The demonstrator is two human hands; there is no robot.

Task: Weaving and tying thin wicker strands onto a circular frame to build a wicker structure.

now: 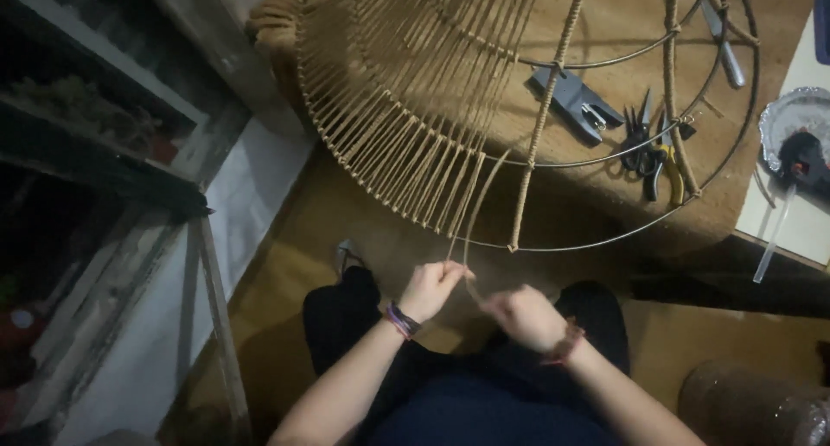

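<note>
Tan cord (474, 206) runs down from a round wire frame (605, 156) into a seated person's two hands, seen from above over dark-trousered knees. The left hand (435, 289), a beaded band at its wrist, is closed in a pinch on the cord just below the frame's lower rim. The right hand (524, 316), also wearing a wrist band, is curled shut close beside it, fingers gathered on the same cord's lower end; the two hands sit near each other, almost touching, and the picture is too blurred there to show whether they meet.

The frame leans over the front edge of a brown tabletop (622, 22). Its left part is already wrapped in close rows of cord fanning out from the top, while the right part shows bare wire rings crossed by two wrapped spokes. Seen through the bare rings, on the tabletop, lie a grey stapler (574, 102), small black snips (637, 137) and yellow-handled pliers (664, 165). At the tabletop's right edge a silvery dish (782, 122) holds a black glue gun (806, 158), and a clear glue stick (772, 236) slants down beside it. A weathered wooden shelf (112, 135) stands to the left.
</note>
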